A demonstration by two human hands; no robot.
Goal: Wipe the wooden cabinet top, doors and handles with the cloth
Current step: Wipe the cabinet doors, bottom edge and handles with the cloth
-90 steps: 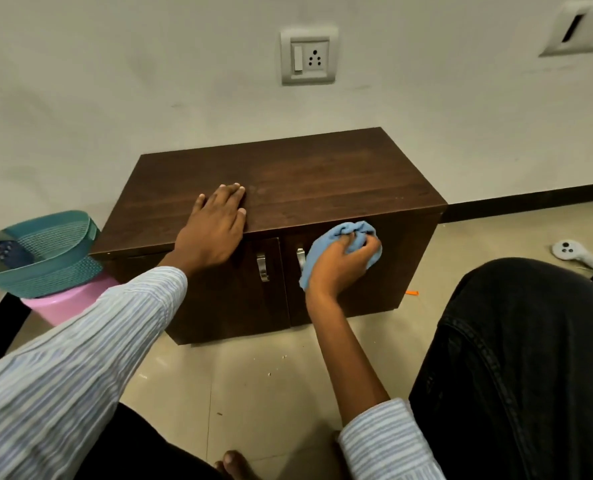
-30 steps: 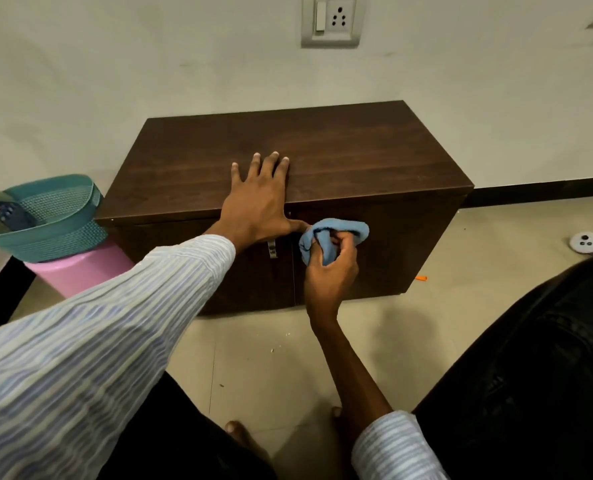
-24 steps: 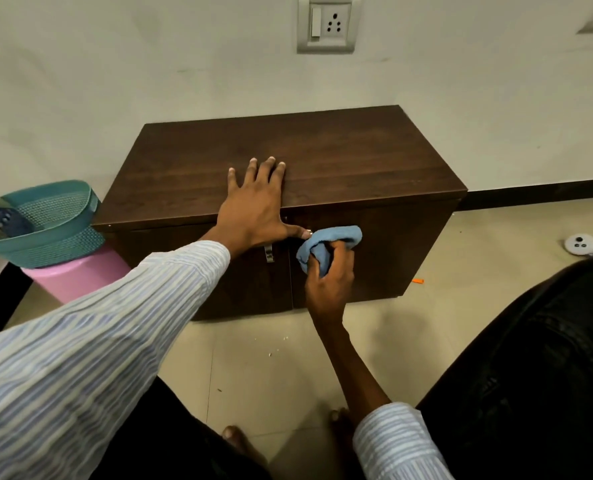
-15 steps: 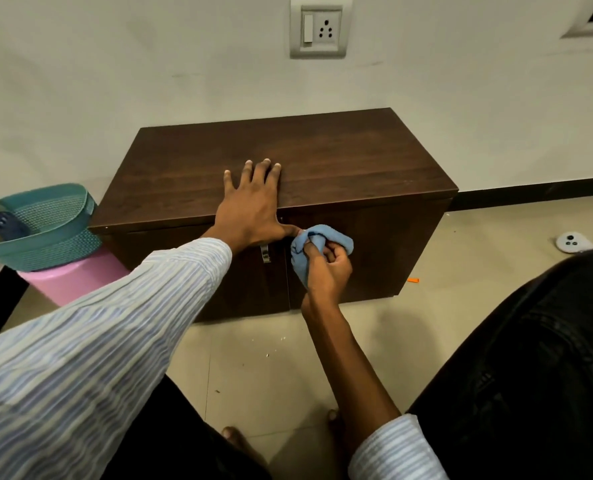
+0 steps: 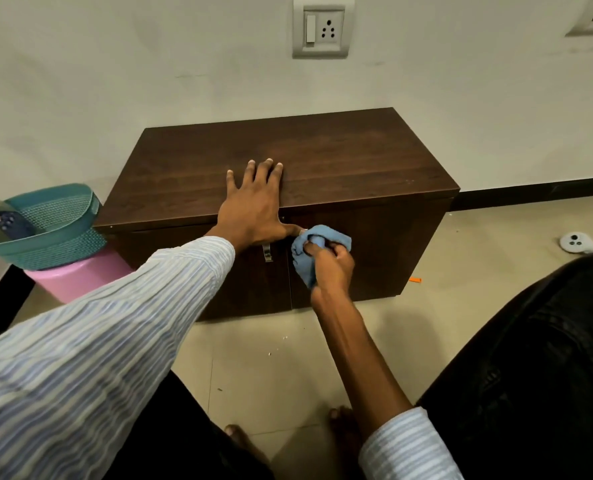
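A dark wooden cabinet [image 5: 340, 161] stands on the floor against the wall, both doors closed. My left hand [image 5: 253, 206] lies flat on its top near the front edge, fingers straight, thumb hanging over the edge. My right hand [image 5: 329, 265] grips a bunched blue cloth [image 5: 305, 254] and holds it against the top of the right door, where that door's handle is hidden under the cloth. The left door's metal handle [image 5: 267, 252] shows just below my left wrist.
A teal basket [image 5: 56, 233] sits on a pink stool [image 5: 76, 275] left of the cabinet. A white controller [image 5: 577, 242] and a small orange bit [image 5: 414, 279] lie on the tiled floor to the right. My dark-trousered knee [image 5: 530, 358] fills the lower right.
My right hand with the cloth has moved left from the right door's panel onto its handle and keeps rubbing there. My left hand has stayed flat on the top.
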